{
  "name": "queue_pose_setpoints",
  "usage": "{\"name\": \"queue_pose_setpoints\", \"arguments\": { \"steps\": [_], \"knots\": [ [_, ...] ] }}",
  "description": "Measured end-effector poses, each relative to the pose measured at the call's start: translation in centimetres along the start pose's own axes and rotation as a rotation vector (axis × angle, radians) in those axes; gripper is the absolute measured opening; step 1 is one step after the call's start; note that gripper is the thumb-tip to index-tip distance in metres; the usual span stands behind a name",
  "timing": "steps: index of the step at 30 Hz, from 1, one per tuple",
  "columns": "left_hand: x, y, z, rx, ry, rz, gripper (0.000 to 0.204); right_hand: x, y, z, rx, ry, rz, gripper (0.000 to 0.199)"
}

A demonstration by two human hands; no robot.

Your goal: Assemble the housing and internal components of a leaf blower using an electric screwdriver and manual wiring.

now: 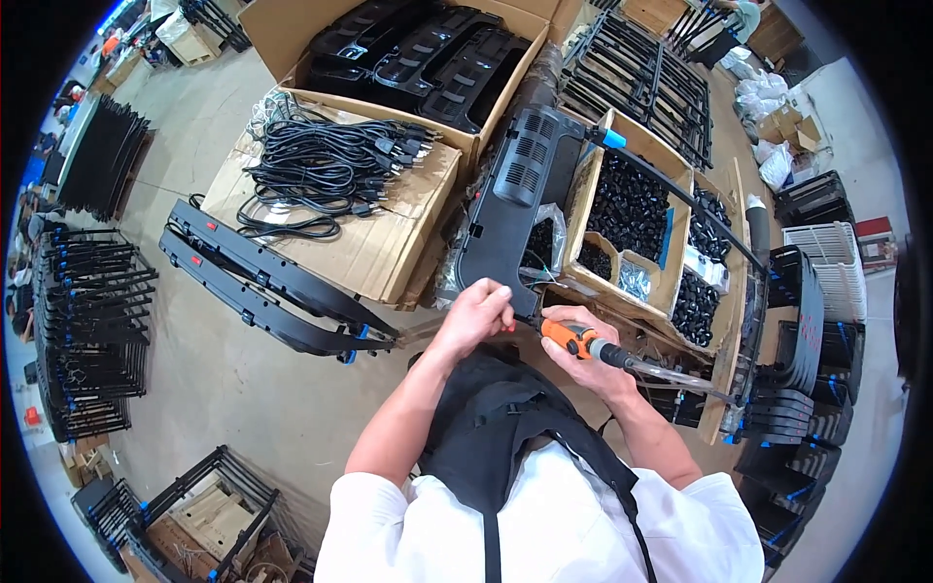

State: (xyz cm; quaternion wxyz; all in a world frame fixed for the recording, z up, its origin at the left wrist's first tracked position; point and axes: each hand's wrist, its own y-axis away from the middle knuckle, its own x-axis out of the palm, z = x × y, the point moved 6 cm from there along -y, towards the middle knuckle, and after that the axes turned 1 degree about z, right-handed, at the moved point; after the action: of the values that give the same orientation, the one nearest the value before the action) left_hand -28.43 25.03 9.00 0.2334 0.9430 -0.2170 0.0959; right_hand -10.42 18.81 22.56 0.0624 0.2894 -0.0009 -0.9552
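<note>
My right hand (595,367) is wrapped round an orange and black power screwdriver (569,336), whose back end joins a clear hose (671,374). The tool's front end points left, at the near end of a large black plastic housing (515,209) with vent slots. My left hand (474,319) is closed beside that end, fingertips pressed together; what they pinch, if anything, is hidden. A small red piece shows just below its fingers. The housing lies lengthwise on the bench, left of a wooden parts tray (581,219) filled with small black parts and screws.
Left of the housing, a bundle of black power cords (326,160) lies on a cardboard box (413,228). Behind it stands an open carton (277,39) of glossy black covers. Two long black frames (262,282) lean at the box's front left. Stacked black frames (97,330) line the left side.
</note>
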Motion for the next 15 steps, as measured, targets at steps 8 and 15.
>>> {"name": "queue_pose_setpoints", "arguments": {
  "steps": [8, 15],
  "knots": [
    [0.4, 5.1, 3.0, -0.145, 0.512, -0.051, 0.022, -0.3, -0.7, -1.1, -0.015, -0.088, 0.034, 0.038],
    [0.5, 5.1, 5.9, -0.301, 0.54, -0.056, 0.025, -0.4, -1.0, 0.0, -0.069, -0.036, 0.067, 0.044]
  ]
}}
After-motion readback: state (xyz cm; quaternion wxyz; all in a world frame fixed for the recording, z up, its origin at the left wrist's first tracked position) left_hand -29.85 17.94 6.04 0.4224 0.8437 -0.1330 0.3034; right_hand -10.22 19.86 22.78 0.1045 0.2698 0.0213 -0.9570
